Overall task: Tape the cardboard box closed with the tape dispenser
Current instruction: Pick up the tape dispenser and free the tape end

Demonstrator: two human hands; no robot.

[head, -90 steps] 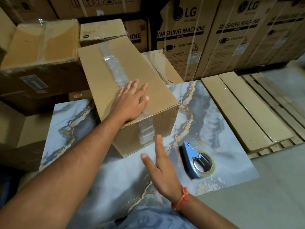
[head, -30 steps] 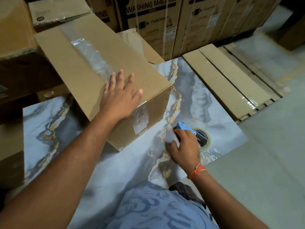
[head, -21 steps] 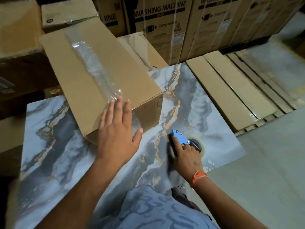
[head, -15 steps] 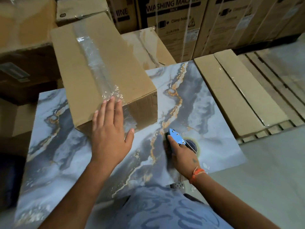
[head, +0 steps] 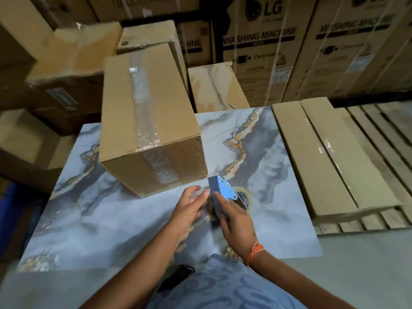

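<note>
A brown cardboard box (head: 169,112) lies on a marble-patterned slab (head: 116,221), its flaps closed. A strip of clear tape (head: 142,108) runs along its top seam and down the near end face. Just in front of the box's near right corner, my right hand (head: 234,221) grips the blue tape dispenser (head: 221,192), lifted a little off the slab with the tape roll behind my fingers. My left hand (head: 189,208) is off the box, fingers apart, its fingertips close to the dispenser's left side.
Stacked cartons (head: 69,61) crowd the left and back. Large printed appliance cartons (head: 263,52) line the rear. Two long flat wrapped packs (head: 325,157) lie on a wooden pallet (head: 379,139) right of the slab. Grey floor (head: 367,270) lies at near right.
My left hand has left the box's near end and moved right and down to the dispenser. My right hand has closed on the dispenser and raised it.
</note>
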